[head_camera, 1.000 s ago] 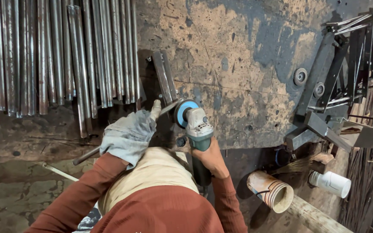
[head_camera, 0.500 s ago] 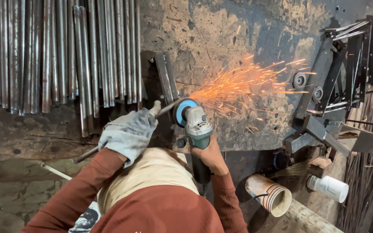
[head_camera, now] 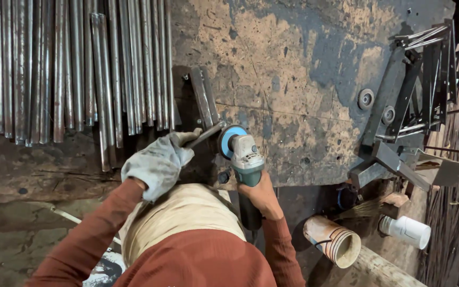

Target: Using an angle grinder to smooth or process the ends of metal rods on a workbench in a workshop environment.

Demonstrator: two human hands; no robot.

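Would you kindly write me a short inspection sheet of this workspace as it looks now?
Surface: worn, stained metal sheet on the ground.
Job's things: angle grinder beside a short metal bar; no sparks.
Clutter: steel rods, flat strips, metal frame, striped tube, white container.
Grippers: gloved left hand holds the bar; bare right hand grips the grinder.
Cables: nothing seen.
Surroundings: thin wires at right.

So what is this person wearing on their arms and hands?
Both arms are covered by long, rust-red sleeves of a soft knit fabric. The left hand wears a thick, pale grey work glove, scuffed and dirty, with a wide cuff over the wrist. The right hand is bare, with no glove; its sleeve ends at the wrist. No watch or rings can be seen.
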